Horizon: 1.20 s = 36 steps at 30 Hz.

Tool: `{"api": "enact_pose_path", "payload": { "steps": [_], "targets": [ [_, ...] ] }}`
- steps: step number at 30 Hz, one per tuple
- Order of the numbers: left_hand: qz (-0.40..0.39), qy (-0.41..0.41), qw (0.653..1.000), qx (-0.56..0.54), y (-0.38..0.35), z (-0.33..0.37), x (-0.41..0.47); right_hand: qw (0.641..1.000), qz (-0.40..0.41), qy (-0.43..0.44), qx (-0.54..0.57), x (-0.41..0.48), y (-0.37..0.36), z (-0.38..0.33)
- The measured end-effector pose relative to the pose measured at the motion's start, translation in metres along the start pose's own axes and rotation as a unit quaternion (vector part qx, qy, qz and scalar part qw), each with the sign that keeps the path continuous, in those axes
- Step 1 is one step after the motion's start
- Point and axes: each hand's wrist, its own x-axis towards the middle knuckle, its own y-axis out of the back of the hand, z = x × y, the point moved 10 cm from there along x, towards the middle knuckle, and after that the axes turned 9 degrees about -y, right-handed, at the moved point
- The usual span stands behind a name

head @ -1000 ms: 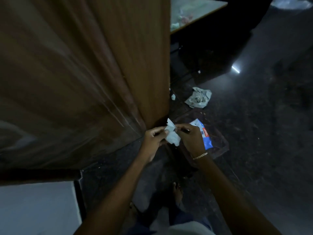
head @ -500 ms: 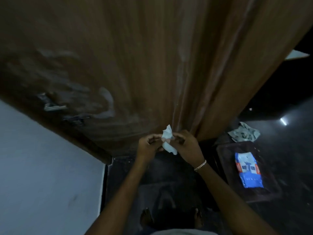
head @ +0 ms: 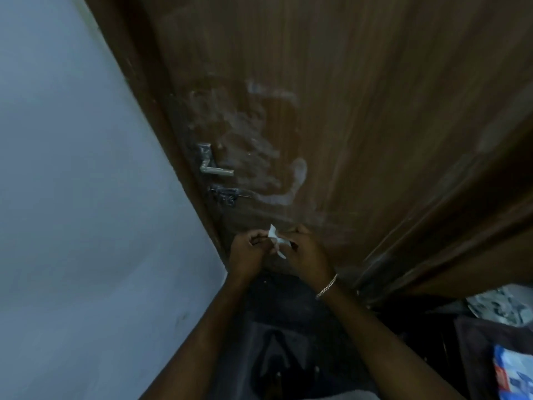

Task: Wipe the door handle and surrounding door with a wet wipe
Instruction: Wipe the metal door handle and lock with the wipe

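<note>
Both of my hands are pinched on the wet wipe (head: 276, 241) — my left hand (head: 247, 251) on one end, my right hand (head: 302, 252) on the other — so it hangs crumpled between them, low in front of the door (head: 360, 111) and not touching it. The door handle (head: 215, 168) sits higher and to the left, close to the door's edge, with pale smears on the wood to its right.

My worry is that the wipe is bunched into a small wad. If I go at the handle like this, I think only a corner will meet the metal, and my fingertips may drag the smears about instead of lifting them. A thin wet sheet could also tear if I pull the ends too hard, or slip from a two-finger pinch.

Room is tight on the left: the wall (head: 72, 197) runs close beside the handle, so a wide sweep that way would knock my knuckles. To the right the door face is open and bare. Down at the right lie a blue packet (head: 513, 370) and some crumpled paper (head: 501, 307) — well clear of my arms.
</note>
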Motion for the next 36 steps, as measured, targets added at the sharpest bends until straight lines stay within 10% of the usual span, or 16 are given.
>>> {"api": "enact_pose_path", "payload": {
  "steps": [21,36],
  "targets": [
    [0.18,0.006,0.98,0.081,0.134,-0.027,0.12,0.998,0.009,0.061,-0.025,0.165,-0.06,-0.06],
    [0.087,0.101,0.988,0.077,0.16,-0.057,0.213,0.967,0.052,0.156,-0.196,0.221,-0.127,-0.076]
  ]
}}
